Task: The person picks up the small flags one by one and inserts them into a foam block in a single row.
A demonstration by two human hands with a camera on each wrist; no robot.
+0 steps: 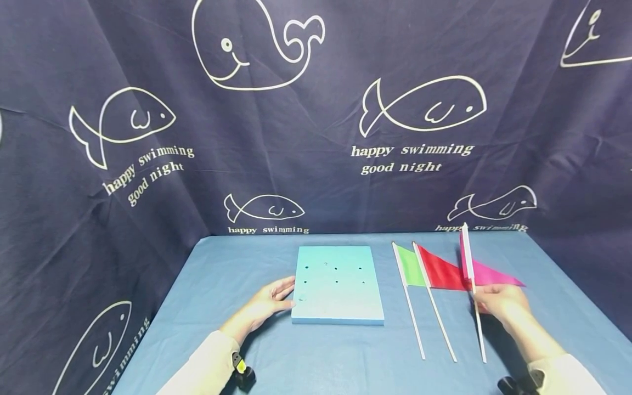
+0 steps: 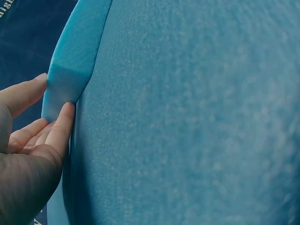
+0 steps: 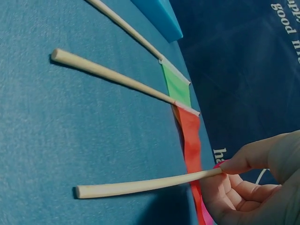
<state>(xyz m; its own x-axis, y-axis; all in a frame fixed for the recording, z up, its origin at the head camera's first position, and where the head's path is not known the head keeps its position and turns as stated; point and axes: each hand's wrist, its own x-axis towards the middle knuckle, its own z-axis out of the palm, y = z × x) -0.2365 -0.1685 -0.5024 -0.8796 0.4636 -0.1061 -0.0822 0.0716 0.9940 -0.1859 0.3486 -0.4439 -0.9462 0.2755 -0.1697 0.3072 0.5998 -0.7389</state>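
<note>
At the middle of the table lies a light blue foam block (image 1: pixel 338 299) with several small holes in its top. My left hand (image 1: pixel 270 302) rests against its left side, fingers nearly straight. In the left wrist view, the fingertips (image 2: pixel 66 112) touch the block's side face (image 2: pixel 75 56). With thumb and fingers, my right hand (image 1: pixel 501 302) pinches the stick of a pink flag (image 1: pixel 494 274). The stick's lower end (image 3: pixel 89 191) is close over the tablecloth. Left of it lie a red flag (image 1: pixel 441 270) and a green flag (image 1: pixel 411 267), the pink one overlapping the red cloth's tip.
A blue cloth (image 1: pixel 345 362) covers the table. Behind it and at both sides hangs a dark curtain (image 1: pixel 336 181) with white fish drawings and lettering. The two lying flags stand side by side between the block and my right hand.
</note>
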